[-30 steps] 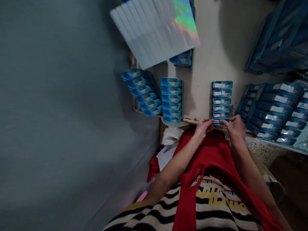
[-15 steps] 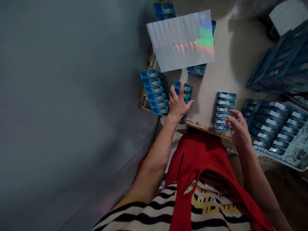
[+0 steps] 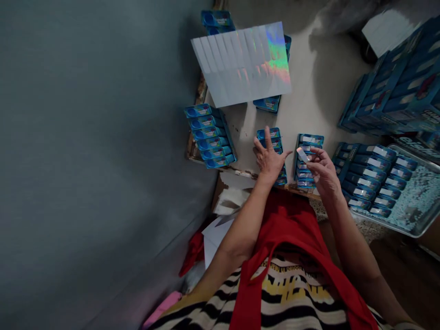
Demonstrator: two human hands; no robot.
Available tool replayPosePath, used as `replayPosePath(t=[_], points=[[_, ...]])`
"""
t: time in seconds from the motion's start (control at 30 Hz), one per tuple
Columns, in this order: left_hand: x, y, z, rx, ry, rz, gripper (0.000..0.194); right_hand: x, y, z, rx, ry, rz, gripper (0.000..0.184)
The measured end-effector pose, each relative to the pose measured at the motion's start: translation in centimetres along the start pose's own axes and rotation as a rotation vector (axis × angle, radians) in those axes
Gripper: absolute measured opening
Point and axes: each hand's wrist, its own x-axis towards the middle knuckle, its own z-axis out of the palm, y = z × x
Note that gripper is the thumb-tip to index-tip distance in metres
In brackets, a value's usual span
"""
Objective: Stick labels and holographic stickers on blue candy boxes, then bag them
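Note:
My left hand [image 3: 270, 160], fingers spread, lies over a short row of small blue packs [image 3: 270, 133] near the table's front edge; it partly covers them. Between the thumb and fingers of my right hand [image 3: 323, 170] is a small shiny silver sticker [image 3: 303, 155]. Just behind that sticker stands another row of blue packs [image 3: 305, 175] with pale silvery strips on their tops. Farther left, a tilted row of blue packs [image 3: 210, 137] shows no such strips. A holographic sticker sheet [image 3: 244, 66] rests on more blue packs at the back.
To the right, a metal tray [image 3: 421, 231] holds pale blue bits and rows of blue packs [image 3: 369, 172]. Behind it rise large stacked blue cartons [image 3: 392, 91]. A grey wall [image 3: 103, 137] borders the left side. White papers [image 3: 216, 238] lie below the table edge.
My left hand and the row under it have shifted right, closer to the strip-marked row. My right hand has lifted slightly, and the sticker in it now shows clearly. The whole view has shifted.

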Motion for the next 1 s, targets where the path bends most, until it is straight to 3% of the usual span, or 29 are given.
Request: replayPosePath(t=[0.07, 0.17, 0.23, 0.33, 0.4, 0.53, 0.67, 0.8, 0.9, 1.0], points=[[-0.3, -0.6, -1.1, -0.102, 0.059, 0.078, 0.108, 0.4, -0.1, 0.0, -0.031, -0.019, -0.004, 0.052], [-0.5, -1.7, -3.3, -0.358, 0.018, 0.185, 0.075, 0.8, -0.4, 0.3, -0.049, -0.084, 0.014, 0.051], [-0.4, -2.1, -4.2, -0.59, -0.193, 0.13, 0.07, 0.8, -0.7, 0.8, -0.054, -0.131, 0.034, 0.05], [-0.2, -2.3, -4.6, -0.896, -0.581, -0.05, 0.078, 0.7, -1.1, 1.5, -0.071, -0.192, 0.058, 0.048], [-0.3, -2.2, -4.5, -1.017, -0.669, -0.136, 0.072, 0.8, -1.2, 1.7, -0.087, -0.231, 0.07, 0.048], [-0.7, -2.1, -4.5, -1.148, -0.556, -0.185, 0.052, 1.9, -1.2, 1.9, -0.138, -0.276, 0.088, 0.047], [-0.6, -2.4, -4.9, -1.141, -0.52, -0.169, 0.045, 3.3, -1.3, 2.6, -0.208, -0.321, 0.104, 0.049], [0.1, -3.1, -5.1, -1.106, -0.387, -0.14, 0.041, 4.1, -1.7, 3.6, -0.244, -0.331, 0.112, 0.05], [0.5, -3.9, -5.2, -1.0, -0.25, -0.11, 0.04, 4.6, -1.5, 4.6, -0.287, -0.226, 0.069, 0.047], [1.0, -4.6, -5.6, -0.801, -0.068, -0.055, 0.029, 5.6, -0.9, 6.0, -0.385, -0.058, -0.065, 0.044]])
